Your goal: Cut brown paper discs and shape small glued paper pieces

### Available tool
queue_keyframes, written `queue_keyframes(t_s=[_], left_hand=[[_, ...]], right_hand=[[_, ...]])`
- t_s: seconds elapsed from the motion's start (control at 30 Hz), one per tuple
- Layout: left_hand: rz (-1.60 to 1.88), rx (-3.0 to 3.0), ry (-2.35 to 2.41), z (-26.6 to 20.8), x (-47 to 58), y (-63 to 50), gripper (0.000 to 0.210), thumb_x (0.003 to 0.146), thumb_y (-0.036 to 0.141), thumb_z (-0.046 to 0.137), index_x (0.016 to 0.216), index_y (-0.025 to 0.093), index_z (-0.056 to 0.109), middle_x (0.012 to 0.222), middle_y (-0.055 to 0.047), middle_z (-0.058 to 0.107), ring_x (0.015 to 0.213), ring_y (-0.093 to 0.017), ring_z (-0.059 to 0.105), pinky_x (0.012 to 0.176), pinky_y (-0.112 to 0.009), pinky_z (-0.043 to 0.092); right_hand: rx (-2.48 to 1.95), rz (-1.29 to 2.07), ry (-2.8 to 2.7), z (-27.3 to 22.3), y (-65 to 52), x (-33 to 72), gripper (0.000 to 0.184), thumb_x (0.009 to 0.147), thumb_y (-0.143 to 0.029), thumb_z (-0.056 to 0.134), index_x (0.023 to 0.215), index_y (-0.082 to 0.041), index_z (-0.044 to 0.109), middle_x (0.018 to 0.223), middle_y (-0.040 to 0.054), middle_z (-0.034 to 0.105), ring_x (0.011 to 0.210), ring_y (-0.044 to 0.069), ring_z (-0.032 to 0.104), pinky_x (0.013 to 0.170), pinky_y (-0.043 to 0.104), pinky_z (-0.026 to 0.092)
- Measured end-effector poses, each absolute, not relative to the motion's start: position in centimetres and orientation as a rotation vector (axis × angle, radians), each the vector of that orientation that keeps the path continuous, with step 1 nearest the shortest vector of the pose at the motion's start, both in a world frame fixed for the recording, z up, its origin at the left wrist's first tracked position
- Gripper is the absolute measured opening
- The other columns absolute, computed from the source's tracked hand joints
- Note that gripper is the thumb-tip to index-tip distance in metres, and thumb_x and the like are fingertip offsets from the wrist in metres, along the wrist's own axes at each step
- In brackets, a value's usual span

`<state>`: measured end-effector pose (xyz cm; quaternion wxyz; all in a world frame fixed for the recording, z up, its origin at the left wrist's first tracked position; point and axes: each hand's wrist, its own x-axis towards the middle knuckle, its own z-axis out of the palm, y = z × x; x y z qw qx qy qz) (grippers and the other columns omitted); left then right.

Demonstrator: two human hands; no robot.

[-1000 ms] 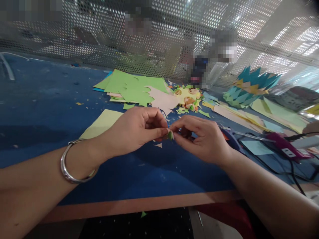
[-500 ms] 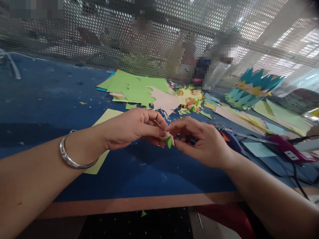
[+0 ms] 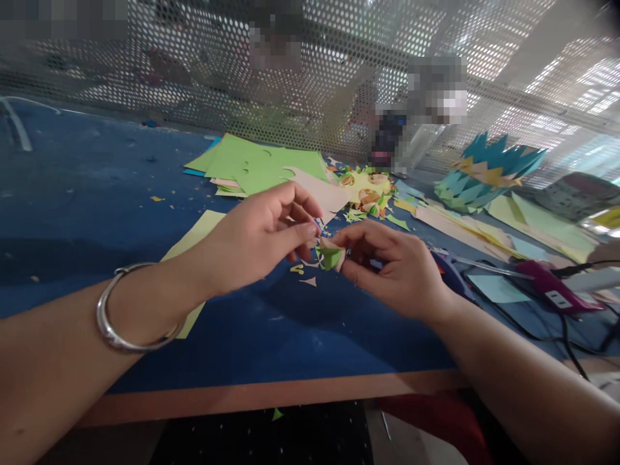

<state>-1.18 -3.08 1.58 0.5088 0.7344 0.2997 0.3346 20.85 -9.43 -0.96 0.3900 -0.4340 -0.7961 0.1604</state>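
Note:
Between my hands is a small folded paper piece [image 3: 330, 257], green with pale pink. My right hand [image 3: 394, 268] pinches its right side between thumb and fingers. Close to its upper left edge, my left hand [image 3: 264, 242], with a silver bangle on the wrist, has its thumb and fingers bent together. Whether those fingertips hold a bit of the paper cannot be made out. Under the hands, small pale paper scraps [image 3: 309, 281] lie on the blue tabletop [image 3: 271, 349]. A pale yellow sheet [image 3: 194, 236] lies partly beneath my left forearm.
Green paper sheets [image 3: 271, 161] with cut edges are stacked behind my hands. Beside them stand a decorated yellow paper piece [image 3: 363, 187] and a teal pointed paper ring [image 3: 494, 171]. To the right are a purple power strip [image 3: 557, 284] and cables. A perforated metal screen [image 3: 203, 71] borders the back.
My left hand has risen and drawn slightly back from the paper piece. More of the green paper and the scraps below now show. My right hand still pinches the piece.

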Motion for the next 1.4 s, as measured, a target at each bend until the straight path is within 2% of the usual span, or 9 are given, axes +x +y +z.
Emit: queue_keyframes(t_s=[0.17, 0.3, 0.7, 0.87, 1.17, 1.4], left_hand=[[0.955, 2.132, 0.750, 1.9, -1.7, -3.9, 0.002, 0.089, 0.023, 0.070, 0.091, 0.024, 0.070, 0.088, -0.001, 0.070, 0.074, -0.017, 0.063, 0.065, -0.029, 0.044], [0.942, 2.242, 0.755, 2.0, -1.6, -4.3, 0.010, 0.087, 0.018, 0.069, 0.090, 0.026, 0.074, 0.096, -0.001, 0.071, 0.076, -0.017, 0.062, 0.068, -0.028, 0.043], [0.860, 2.272, 0.833, 1.7, -1.7, -4.2, 0.013, 0.089, 0.021, 0.066, 0.100, 0.025, 0.072, 0.077, 0.002, 0.073, 0.065, -0.014, 0.063, 0.060, -0.026, 0.044], [0.866, 2.306, 0.859, 1.9, -1.6, -4.3, 0.013, 0.086, 0.020, 0.067, 0.097, 0.025, 0.072, 0.069, 0.005, 0.070, 0.059, -0.012, 0.060, 0.055, -0.024, 0.043], [0.812, 2.268, 0.848, 1.7, -1.4, -4.3, 0.008, 0.087, 0.026, 0.070, 0.094, 0.024, 0.069, 0.074, 0.004, 0.072, 0.063, -0.012, 0.066, 0.056, -0.022, 0.047], [0.746, 2.235, 0.832, 1.3, -1.2, -4.0, 0.016, 0.085, 0.034, 0.075, 0.093, 0.024, 0.065, 0.073, 0.004, 0.072, 0.064, -0.014, 0.068, 0.057, -0.023, 0.048]], right_hand=[[-1.138, 0.350, -1.961, -1.0, -9.3, 21.1, 0.019, 0.088, -0.015, 0.069, 0.106, -0.019, 0.067, 0.087, -0.0001, 0.068, 0.060, 0.008, 0.056, 0.057, 0.022, 0.047], [-1.148, 0.352, -1.942, -0.9, -9.2, 20.9, 0.019, 0.086, -0.014, 0.070, 0.105, -0.020, 0.067, 0.086, -0.0003, 0.067, 0.061, 0.009, 0.056, 0.058, 0.023, 0.048], [-1.115, 0.374, -1.948, -1.1, -9.1, 21.1, 0.021, 0.087, -0.012, 0.069, 0.106, -0.020, 0.067, 0.089, -0.0014, 0.066, 0.061, 0.008, 0.054, 0.058, 0.022, 0.047], [-1.132, 0.372, -1.958, -1.0, -9.2, 21.1, 0.020, 0.087, -0.013, 0.070, 0.106, -0.020, 0.067, 0.086, -0.0021, 0.065, 0.061, 0.008, 0.054, 0.059, 0.022, 0.047], [-1.135, 0.379, -1.973, -1.1, -9.2, 20.8, 0.021, 0.087, -0.012, 0.068, 0.107, -0.020, 0.068, 0.089, -0.0007, 0.067, 0.063, 0.009, 0.054, 0.059, 0.023, 0.047], [-1.130, 0.389, -1.980, -1.1, -9.2, 20.8, 0.022, 0.087, -0.010, 0.067, 0.107, -0.020, 0.067, 0.088, -0.0015, 0.066, 0.063, 0.008, 0.054, 0.059, 0.022, 0.047]])
